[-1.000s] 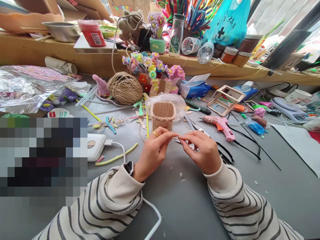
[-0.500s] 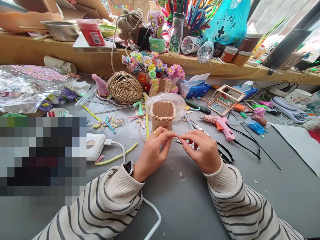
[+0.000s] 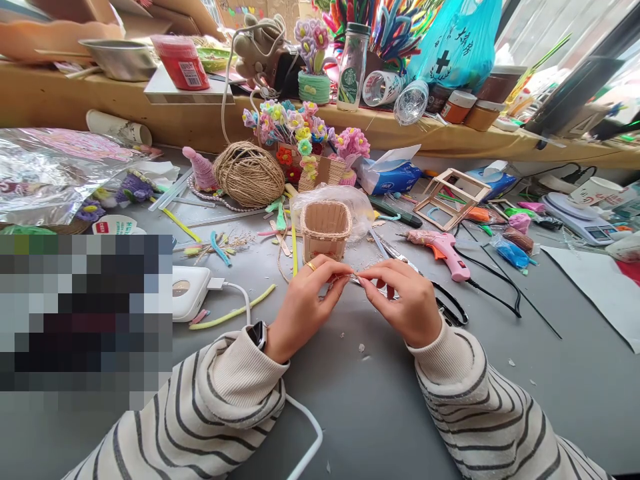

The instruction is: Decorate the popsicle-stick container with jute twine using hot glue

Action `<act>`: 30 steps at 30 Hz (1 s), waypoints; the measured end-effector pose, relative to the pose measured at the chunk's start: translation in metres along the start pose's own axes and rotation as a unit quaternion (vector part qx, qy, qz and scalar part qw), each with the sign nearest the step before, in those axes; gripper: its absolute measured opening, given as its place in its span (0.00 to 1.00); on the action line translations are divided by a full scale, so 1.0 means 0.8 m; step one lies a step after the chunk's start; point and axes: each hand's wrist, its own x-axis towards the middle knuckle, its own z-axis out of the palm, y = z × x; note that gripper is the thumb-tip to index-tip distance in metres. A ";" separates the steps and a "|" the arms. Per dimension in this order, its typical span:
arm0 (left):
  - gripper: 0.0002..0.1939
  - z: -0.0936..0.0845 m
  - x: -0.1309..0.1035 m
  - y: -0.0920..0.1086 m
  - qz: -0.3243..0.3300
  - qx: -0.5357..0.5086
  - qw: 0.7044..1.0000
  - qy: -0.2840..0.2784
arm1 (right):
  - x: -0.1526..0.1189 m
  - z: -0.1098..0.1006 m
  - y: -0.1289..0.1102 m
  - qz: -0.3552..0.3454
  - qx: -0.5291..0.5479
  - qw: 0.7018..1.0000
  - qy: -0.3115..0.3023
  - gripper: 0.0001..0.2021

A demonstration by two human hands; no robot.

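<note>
My left hand [image 3: 313,297] and my right hand [image 3: 400,297] meet fingertip to fingertip above the grey table. Both are closed in a pinch on something small and thin, too small to name. Just beyond my left fingers stands a small wooden basket [image 3: 326,230], upright, its rim wrapped in twine; its lower front is partly covered by my hand. Behind my right hand lie scissors [image 3: 395,252], partly hidden by the fingers. A pink glue gun [image 3: 443,252] rests on its side to the right of them.
A ball of twine [image 3: 249,175] and colourful fuzzy flowers [image 3: 295,127] stand behind the basket. On the left are a white charger [image 3: 190,293] with its cable and a yellow pipe cleaner [image 3: 235,313]. A wooden frame [image 3: 453,200] and kitchen scale [image 3: 577,219] sit at the right.
My left fingertips have shifted slightly, with the thumb closer to the right hand. The hands otherwise keep their place, and the things on the table have not moved.
</note>
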 end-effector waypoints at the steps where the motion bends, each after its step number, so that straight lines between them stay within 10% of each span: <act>1: 0.04 0.000 0.000 0.001 -0.003 -0.002 1.000 0.001 | 0.000 0.000 0.000 0.001 0.001 1.000 0.000 0.04; 11: 0.04 -0.004 0.001 0.001 -0.097 -0.094 0.991 0.006 | 0.001 -0.003 -0.001 0.035 0.041 0.998 0.016 0.06; 30: 0.05 -0.009 0.006 0.004 -0.280 -0.372 0.885 0.012 | 0.002 -0.015 -0.005 0.059 0.185 0.981 0.013 0.05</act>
